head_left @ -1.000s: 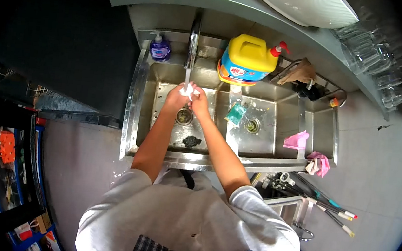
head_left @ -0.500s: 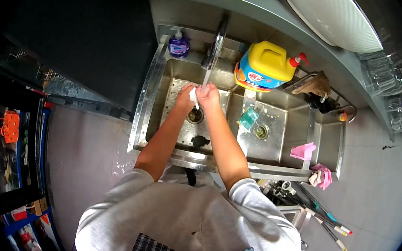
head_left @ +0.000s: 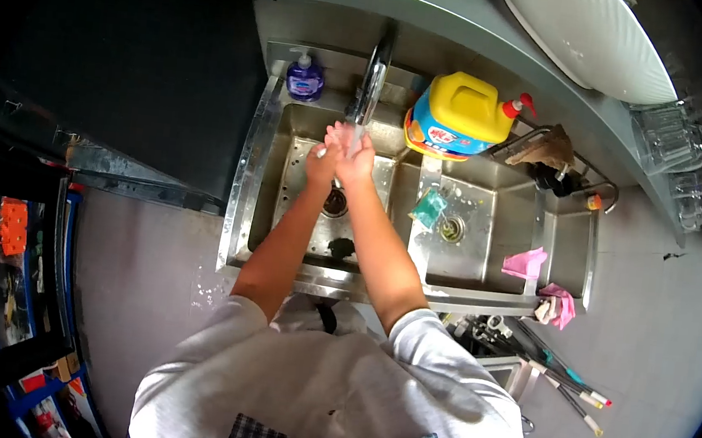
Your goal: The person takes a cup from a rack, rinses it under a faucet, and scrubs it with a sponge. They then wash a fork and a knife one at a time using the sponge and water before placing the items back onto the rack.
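Both hands are under the faucet (head_left: 370, 81), over the left basin of a steel sink (head_left: 291, 141). My left hand (head_left: 322, 164) has curled fingers closed on something small and white, too small to make out. Beside it, touching, my right hand (head_left: 354, 158) is palm up with its fingers spread, and water runs onto it. Below the hands are the drain (head_left: 335, 203) and a dark scrap (head_left: 340, 248) on the basin floor. A purple soap bottle (head_left: 304, 78) stands at the back left rim.
A yellow and blue detergent jug (head_left: 461, 115) stands behind the sink's middle. The right basin holds a green sponge (head_left: 429, 208). Pink cloths (head_left: 524, 263) lie farther right. Overhead runs a shelf (head_left: 439, 8) with a white dish (head_left: 592, 44) and glasses (head_left: 670, 140).
My hands have moved slightly up, nearer the faucet. My right hand's fingers have opened out under the water, and less of the white thing shows. The whole view has shifted slightly.
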A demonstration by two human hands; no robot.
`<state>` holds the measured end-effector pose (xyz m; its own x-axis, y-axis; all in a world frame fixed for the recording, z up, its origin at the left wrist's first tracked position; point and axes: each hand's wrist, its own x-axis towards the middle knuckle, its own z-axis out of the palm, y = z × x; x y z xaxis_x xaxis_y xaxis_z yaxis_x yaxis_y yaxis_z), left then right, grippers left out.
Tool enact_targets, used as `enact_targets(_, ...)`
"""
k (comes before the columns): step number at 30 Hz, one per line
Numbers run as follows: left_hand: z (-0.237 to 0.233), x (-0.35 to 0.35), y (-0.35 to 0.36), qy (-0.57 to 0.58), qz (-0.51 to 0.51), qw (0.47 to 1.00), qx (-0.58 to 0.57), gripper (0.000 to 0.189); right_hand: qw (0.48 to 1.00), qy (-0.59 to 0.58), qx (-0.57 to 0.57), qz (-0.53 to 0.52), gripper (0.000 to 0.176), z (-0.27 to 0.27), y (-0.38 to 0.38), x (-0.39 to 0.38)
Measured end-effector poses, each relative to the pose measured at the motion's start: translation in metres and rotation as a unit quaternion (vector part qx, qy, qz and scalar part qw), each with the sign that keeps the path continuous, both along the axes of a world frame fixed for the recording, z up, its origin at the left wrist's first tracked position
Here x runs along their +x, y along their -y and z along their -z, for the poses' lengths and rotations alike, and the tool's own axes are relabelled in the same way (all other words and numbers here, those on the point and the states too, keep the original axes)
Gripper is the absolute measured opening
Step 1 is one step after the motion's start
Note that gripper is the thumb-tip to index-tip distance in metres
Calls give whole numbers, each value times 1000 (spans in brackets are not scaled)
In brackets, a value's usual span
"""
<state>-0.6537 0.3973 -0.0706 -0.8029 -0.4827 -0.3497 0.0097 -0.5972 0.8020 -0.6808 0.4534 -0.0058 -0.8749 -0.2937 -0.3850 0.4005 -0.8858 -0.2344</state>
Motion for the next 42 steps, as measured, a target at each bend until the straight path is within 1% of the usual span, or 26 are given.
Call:
enact_targets(1, -22, 1, 4, 69, 21, 997, 28, 32, 1000, -22, -7, -13, 34, 3, -7, 5)
enact_targets(3, -19, -4, 3, -7, 61, 993, 99, 29, 981, -48, 189, -9, 27, 20, -28, 7)
enact_targets(4, -9, -7, 3, -44, 82, 987, 133, 27, 958, -59, 282, -5, 23, 4, -35, 14)
enact_targets(5, 1, -8, 2, -46, 113, 985, 124, 25, 906, -33, 421, 31, 16, -11, -40, 24)
enact_targets(6, -4, -8, -2, -59, 119, 975, 178, 25, 843, -105, 527, 23, 16, 1, -48, 26)
enact_targets(8, -21, -2, -11, -80, 128, 947, 285, 26, 666, -236, 707, 1, 18, 44, -69, 28)
enact_targets(9, -24, -3, -15, -80, 110, 934, 331, 29, 769, -142, 614, -111, 21, 16, -68, 39)
enact_targets(10, -21, -4, -18, -96, 126, 935, 316, 34, 808, -87, 543, -213, 23, 0, -70, 46)
enact_targets(13, -34, -1, -18, -98, 128, 947, 278, 36, 821, -153, 511, -203, 24, -6, -70, 54)
enact_targets(16, -47, 18, -9, -75, 212, 973, 56, 27, 814, -203, 524, -148, 30, -3, -74, 55)
enact_targets(17, -51, 23, -7, -93, 216, 969, 75, 24, 777, -229, 561, -172, 32, 3, -79, 55)
enact_targets(18, -49, 23, -4, -64, 230, 971, 32, 24, 735, -260, 595, -193, 33, 5, -81, 51)
enact_targets(21, -50, 24, 10, 39, 247, 965, -82, 29, 581, -343, 725, -137, 36, 14, -79, 56)
enact_targets(24, -30, 18, 21, 77, 241, 954, -158, 32, 546, -340, 759, -100, 36, 20, -70, 61)
enact_targets(25, -34, 18, 21, 102, 235, 953, -162, 38, 564, -355, 738, -110, 38, 22, -69, 59)
enact_targets(26, -39, 18, 25, 110, 224, 963, -101, 38, 701, -270, 637, -173, 38, 23, -71, 53)
enact_targets(27, -35, 16, 29, 119, 214, 969, -38, 39, 809, -174, 511, -233, 38, 19, -75, 49)
enact_targets(28, -40, 21, 27, 130, 202, 970, 29, 39, 882, -66, 367, -289, 38, 9, -78, 50)
enact_targets(29, -43, 29, 24, 30, 269, 952, 145, 37, 907, 13, 296, -299, 34, 2, -78, 52)
enact_targets(32, -45, 35, 1, -101, 266, 958, 32, 31, 919, 45, -20, -392, 33, 14, -87, 46)
enact_targets(33, -42, 36, -1, -73, 222, 972, 7, 25, 919, 52, -43, -389, 31, 16, -90, 46)
enact_targets(37, -36, 37, 2, 34, 189, 977, -92, 18, 882, 43, 68, -465, 31, 23, -97, 42)
enact_targets(38, -37, 36, 4, 41, 189, 974, -113, 17, 864, -21, 216, -455, 30, 19, -98, 36)
enact_targets(40, -43, 35, 11, 55, 185, 968, -158, 17, 761, -154, 489, -397, 30, 24, -98, 9)
enact_targets(41, -45, 37, 9, 67, 180, 974, -121, 23, 714, -230, 570, -337, 30, 31, -95, -11)
enact_targets(42, -41, 37, 10, 94, 196, 973, -84, 30, 676, -296, 647, -194, 32, 42, -86, -28)
